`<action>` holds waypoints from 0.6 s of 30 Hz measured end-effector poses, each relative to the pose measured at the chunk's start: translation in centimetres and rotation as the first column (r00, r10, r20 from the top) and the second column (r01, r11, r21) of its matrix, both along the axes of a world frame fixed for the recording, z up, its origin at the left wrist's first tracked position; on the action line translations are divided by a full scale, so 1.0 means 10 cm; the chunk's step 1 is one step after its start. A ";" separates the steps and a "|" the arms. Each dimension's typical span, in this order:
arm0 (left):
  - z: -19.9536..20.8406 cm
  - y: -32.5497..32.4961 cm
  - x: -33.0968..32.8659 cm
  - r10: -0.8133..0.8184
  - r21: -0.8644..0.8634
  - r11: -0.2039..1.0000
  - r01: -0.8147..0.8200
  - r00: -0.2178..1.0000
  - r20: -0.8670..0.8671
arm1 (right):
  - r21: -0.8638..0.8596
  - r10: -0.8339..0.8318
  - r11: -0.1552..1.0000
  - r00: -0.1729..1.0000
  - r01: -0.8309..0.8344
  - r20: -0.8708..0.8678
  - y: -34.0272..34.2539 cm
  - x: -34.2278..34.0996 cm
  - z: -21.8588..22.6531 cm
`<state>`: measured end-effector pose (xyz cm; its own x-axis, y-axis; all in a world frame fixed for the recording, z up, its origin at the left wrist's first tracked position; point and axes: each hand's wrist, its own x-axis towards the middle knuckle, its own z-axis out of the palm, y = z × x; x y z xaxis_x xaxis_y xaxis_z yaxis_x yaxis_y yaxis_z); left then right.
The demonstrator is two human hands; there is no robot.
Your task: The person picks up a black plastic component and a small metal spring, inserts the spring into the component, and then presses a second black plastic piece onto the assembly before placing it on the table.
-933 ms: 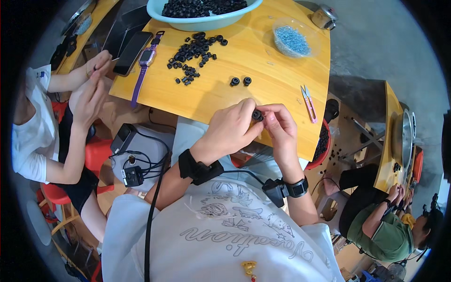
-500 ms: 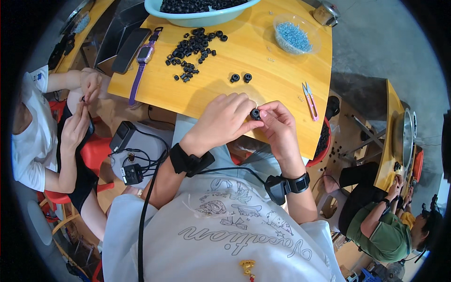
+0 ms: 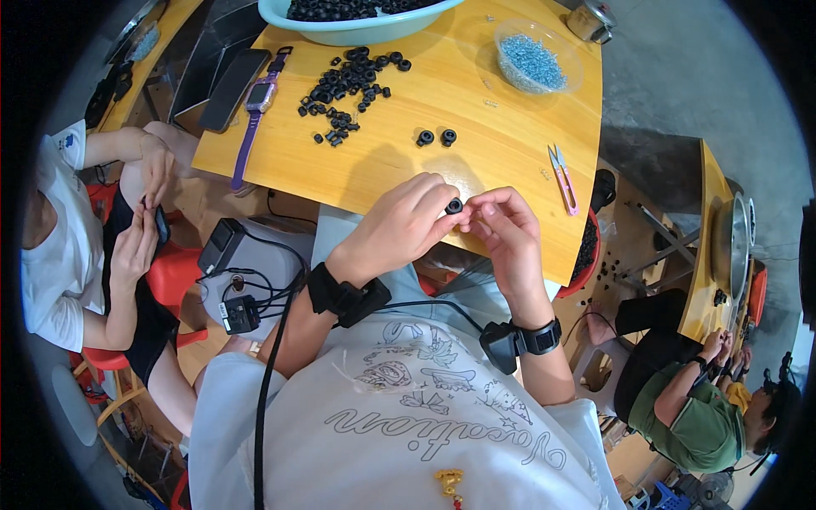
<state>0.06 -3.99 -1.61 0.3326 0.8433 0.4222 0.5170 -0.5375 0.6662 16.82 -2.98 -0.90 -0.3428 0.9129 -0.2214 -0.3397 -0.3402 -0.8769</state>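
Over the table's near edge, my left hand (image 3: 404, 219) pinches a small black ring-shaped part (image 3: 454, 206) between thumb and index finger, its round hole turned up toward me. My right hand (image 3: 507, 234) is close beside it, fingers curled and tips drawn together next to the part; whether something tiny sits in them is hidden. Two similar black parts (image 3: 436, 138) stand on the table just beyond my hands. Farther left lies a loose pile of small black parts (image 3: 344, 89).
On the wooden table (image 3: 501, 166) are a pale blue basin (image 3: 357, 32) of black parts, a clear bowl (image 3: 534, 61) of small blue pieces, pink-handled thread snips (image 3: 563, 180), a purple-strapped watch (image 3: 255, 110) and a dark flat case (image 3: 235, 89). A metal cup (image 3: 591, 21) stands at the far right corner. People sit at either side.
The part has shifted slightly left with my left hand. My right fingertips, which were on the part, have drawn a little to the right of it.
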 end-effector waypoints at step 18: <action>0.02 0.08 -0.07 0.191 0.058 0.981 -0.188 0.980 -0.061 | 0.025 -0.043 0.999 0.996 0.041 0.080 0.02 0.02 0.02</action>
<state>-0.66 -3.22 -1.41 0.1977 0.8714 0.4491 0.6547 -0.4583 0.6011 16.97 -2.79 -0.71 -0.2864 0.9314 -0.2247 -0.2812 -0.3059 -0.9096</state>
